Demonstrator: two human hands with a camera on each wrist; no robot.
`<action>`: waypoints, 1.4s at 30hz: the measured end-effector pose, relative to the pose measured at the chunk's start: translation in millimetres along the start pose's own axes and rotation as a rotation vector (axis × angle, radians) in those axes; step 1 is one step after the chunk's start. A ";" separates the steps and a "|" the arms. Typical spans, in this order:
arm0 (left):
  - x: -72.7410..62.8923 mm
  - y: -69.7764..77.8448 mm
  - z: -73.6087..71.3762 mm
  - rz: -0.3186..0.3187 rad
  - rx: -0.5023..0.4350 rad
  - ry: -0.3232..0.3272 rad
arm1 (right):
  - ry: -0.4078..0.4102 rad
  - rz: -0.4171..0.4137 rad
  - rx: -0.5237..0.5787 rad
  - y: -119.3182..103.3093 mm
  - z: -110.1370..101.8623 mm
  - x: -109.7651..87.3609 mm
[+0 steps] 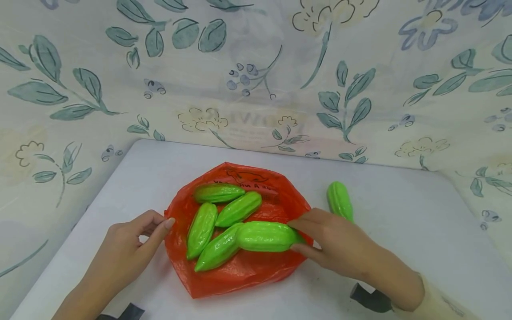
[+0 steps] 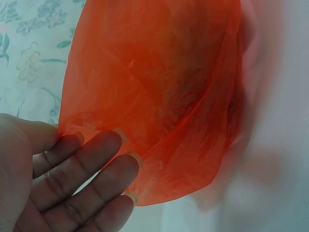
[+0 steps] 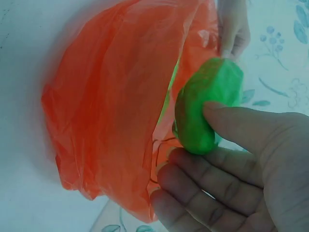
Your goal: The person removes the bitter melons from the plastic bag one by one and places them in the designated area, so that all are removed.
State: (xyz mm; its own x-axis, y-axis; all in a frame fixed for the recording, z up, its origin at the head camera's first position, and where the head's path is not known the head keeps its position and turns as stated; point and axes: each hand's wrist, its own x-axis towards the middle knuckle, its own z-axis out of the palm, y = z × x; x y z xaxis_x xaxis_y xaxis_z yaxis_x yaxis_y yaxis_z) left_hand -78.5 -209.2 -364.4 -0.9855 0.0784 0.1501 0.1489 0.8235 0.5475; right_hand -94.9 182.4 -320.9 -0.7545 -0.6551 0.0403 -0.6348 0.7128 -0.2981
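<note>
So, red plastic bag (image 1: 256, 266) sits on the white tabletop (image 1: 400, 231), mouth spread wide, facing up toward the head camera. Left hand (image 1: 128, 244) pinches the bag's left rim between thumb and index finger; the left wrist view shows the other fingers spread out, lying against or just beside the thin plastic, cannot tell which for each. Right hand (image 1: 336, 242) grasps a green vegetable (image 1: 264, 236) by one end, thumb on one side and fingers on the other. Held piece lies sideways over the bag's right half, at the mouth, its far end overlapping one of the pieces inside; cannot tell if they touch. Right wrist view confirms the grip, fingertips near the bag's edge.

Four more ridged green vegetables (image 1: 202, 231) are inside the bag: one along the top, one slanting below it, two at the lower left. Dark print shows on the bag's back inner wall. Another loose vegetable (image 1: 339, 198) lies on the tabletop right of the bag, its near end hidden behind the right hand. Cream sleeve (image 1: 434, 298) on the right arm. Cloth (image 1: 256, 80) with leaves and flowers behind the tabletop.
</note>
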 end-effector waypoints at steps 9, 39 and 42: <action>-0.2 -1.3 1.0 0.002 -0.002 -0.002 | 0.114 0.146 -0.049 0.5 -6.7 -8.0; 0.2 -2.2 2.1 0.035 -0.015 0.023 | 0.267 0.490 0.030 50.1 -19.4 -46.5; 0.2 -2.2 1.9 0.033 -0.012 0.021 | 0.260 0.506 0.014 57.4 -19.3 -49.3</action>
State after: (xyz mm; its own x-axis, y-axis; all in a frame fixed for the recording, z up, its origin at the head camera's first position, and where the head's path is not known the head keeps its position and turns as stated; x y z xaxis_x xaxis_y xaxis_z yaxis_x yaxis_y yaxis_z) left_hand -79.2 -209.9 -367.2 -0.9783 0.0934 0.1852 0.1822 0.8136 0.5521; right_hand -97.3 260.4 -321.6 -0.9813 -0.1484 0.1224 -0.1829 0.9171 -0.3543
